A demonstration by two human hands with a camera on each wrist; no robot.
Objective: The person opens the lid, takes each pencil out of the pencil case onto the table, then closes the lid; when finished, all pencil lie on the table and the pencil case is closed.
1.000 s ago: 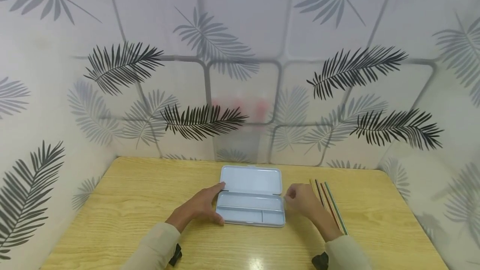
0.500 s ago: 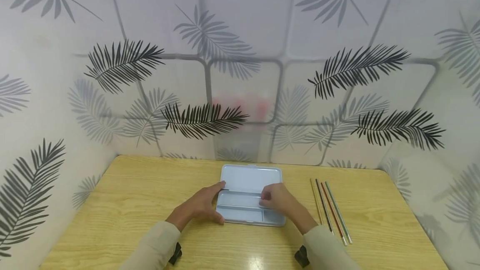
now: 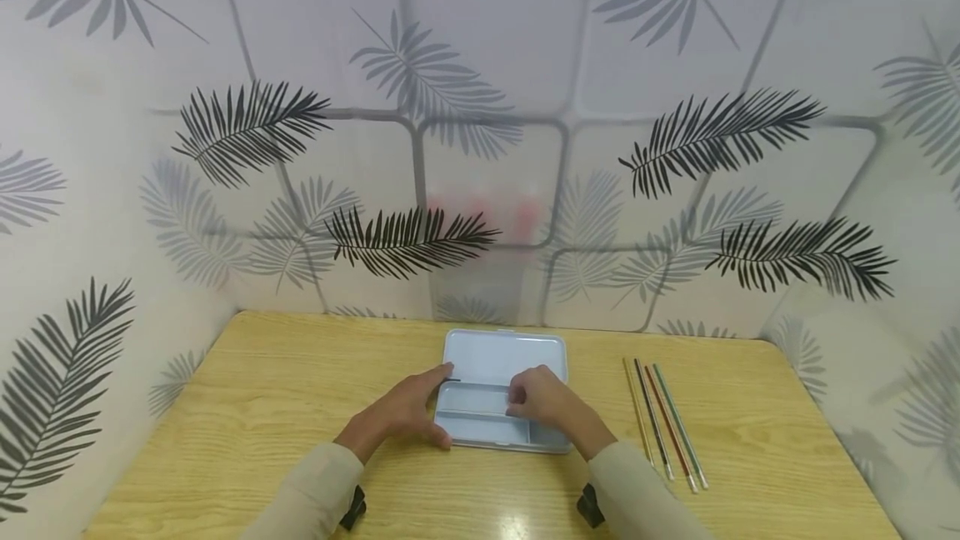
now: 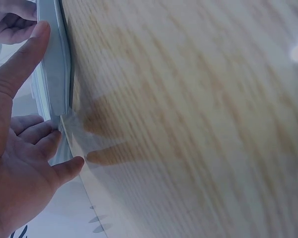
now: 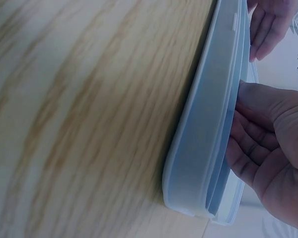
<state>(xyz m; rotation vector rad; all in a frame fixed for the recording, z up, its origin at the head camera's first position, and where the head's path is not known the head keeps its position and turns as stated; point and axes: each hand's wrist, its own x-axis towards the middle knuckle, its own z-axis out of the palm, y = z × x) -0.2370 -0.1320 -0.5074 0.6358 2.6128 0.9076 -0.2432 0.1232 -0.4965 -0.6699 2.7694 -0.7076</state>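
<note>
A pale blue plastic pencil case (image 3: 480,429) lies unfolded on the table, lid half to the back, compartments to the front. My left hand (image 3: 405,408) holds its left end, thumb along the front wall (image 4: 54,64) and fingers at the back by the hinge. Over the compartments, my right hand (image 3: 546,397) has its fingers curled, fingertips down near the long divider. In the right wrist view, the thumb and curled fingers of that hand (image 5: 275,134) reach in past the case's front wall (image 5: 203,129). Nothing shows between them.
Several long thin pencils (image 3: 666,427), gold, black, red and green with pale ends, lie side by side to the right of the case. A patterned curtain (image 3: 480,148) with dark leaves stands behind the wooden table (image 3: 315,357).
My right hand has moved left from beside the case's right end to over its compartments, with its fingers still curled. The left hand keeps its hold; the pencils are now uncovered.
</note>
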